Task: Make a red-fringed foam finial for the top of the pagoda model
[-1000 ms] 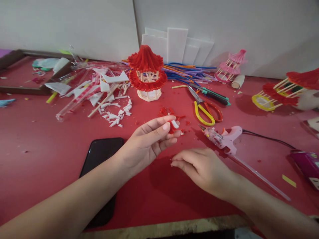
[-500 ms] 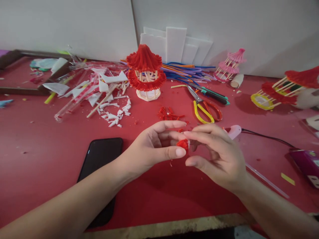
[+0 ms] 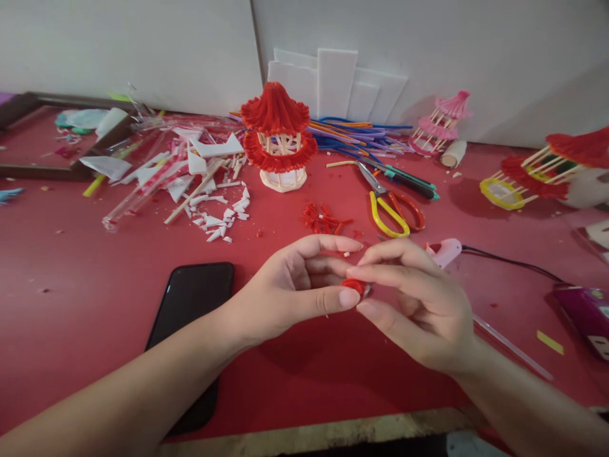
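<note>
Between my two hands is a small red fuzzy piece [image 3: 354,285] with a whitish edge on its right side. My left hand [image 3: 304,279] pinches it between thumb and fingers, the index finger stretched out above. My right hand [image 3: 419,298] meets it from the right, thumb below and fingertips above, closed around its right edge. Just beyond the hands lie red fuzzy clippings [image 3: 323,219]. Behind them stands a small pavilion [image 3: 277,136] with a red pleated roof, pale stick posts and a whitish base.
Red-and-yellow-handled pliers [image 3: 390,203], a cutter [image 3: 409,183] and pipe cleaners [image 3: 356,134] lie behind. A pink glue gun [image 3: 447,252] is at right, its cord running to a purple box [image 3: 583,317]. White scraps [image 3: 219,219] and a phone [image 3: 190,304] are at left.
The red piece has tilted and shifted slightly down and right. My right thumb and fingers have closed in on it; before, they were farther apart.
</note>
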Demonstrator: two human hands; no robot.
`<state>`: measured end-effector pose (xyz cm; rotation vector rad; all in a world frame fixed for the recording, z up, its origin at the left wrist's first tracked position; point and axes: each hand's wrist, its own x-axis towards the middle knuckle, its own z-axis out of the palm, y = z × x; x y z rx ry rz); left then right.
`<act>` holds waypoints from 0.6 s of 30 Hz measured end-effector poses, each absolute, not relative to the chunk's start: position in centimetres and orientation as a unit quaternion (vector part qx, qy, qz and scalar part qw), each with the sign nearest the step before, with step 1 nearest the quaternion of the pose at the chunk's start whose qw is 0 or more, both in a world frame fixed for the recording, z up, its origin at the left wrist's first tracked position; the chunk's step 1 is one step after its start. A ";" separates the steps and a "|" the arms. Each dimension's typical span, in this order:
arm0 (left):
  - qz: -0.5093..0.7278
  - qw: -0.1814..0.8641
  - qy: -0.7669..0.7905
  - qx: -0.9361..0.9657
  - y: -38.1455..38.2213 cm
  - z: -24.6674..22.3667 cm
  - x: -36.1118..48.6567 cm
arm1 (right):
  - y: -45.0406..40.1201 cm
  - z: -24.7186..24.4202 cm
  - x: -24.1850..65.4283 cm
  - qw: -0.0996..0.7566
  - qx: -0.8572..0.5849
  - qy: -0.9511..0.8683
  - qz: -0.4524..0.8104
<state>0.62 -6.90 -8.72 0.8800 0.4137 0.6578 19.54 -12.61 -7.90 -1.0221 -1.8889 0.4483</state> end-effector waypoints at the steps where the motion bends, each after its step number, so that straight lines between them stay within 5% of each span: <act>1: 0.305 0.834 0.196 0.416 -6.9 -8.7 0.6 | -12.6 -7.9 19.5 0.458 -0.412 -0.768 0.177; 18: 0.305 0.841 0.197 0.401 -7.1 -8.9 0.5 | -12.7 -8.4 19.2 0.482 -0.402 -0.772 0.102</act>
